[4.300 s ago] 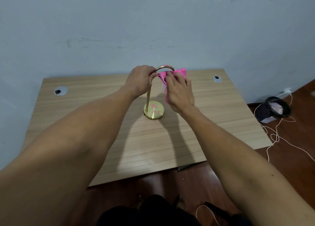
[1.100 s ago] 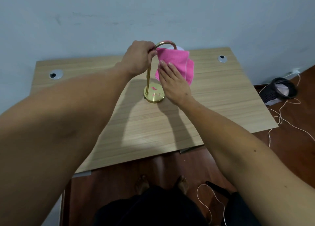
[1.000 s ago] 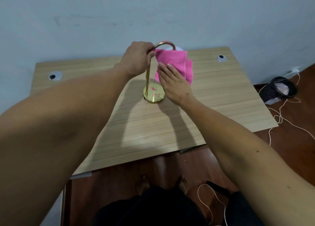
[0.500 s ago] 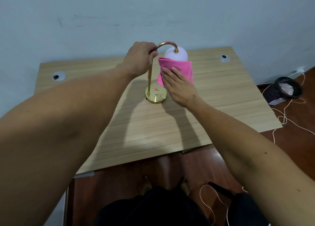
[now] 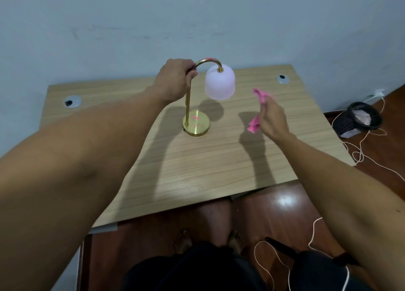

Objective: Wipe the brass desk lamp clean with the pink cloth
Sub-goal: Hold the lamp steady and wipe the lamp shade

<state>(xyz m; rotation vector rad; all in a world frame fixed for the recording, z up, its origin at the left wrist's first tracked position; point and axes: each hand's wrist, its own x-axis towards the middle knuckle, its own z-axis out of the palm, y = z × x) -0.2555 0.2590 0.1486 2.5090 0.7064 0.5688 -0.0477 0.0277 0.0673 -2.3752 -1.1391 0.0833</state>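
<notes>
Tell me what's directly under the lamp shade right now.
Under the shade there is only bare desk with its shadow; the brass base sits nearer, to the left. The shade's inside is hidden.

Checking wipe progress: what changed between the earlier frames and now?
The right hand pulled the pink cloth off the white shade and swung out to the right, cloth now bunched in its grip and clear of the lamp. The left hand still grips the brass lamp at its curved neck; the lamp stands where it did on the desk.
</notes>
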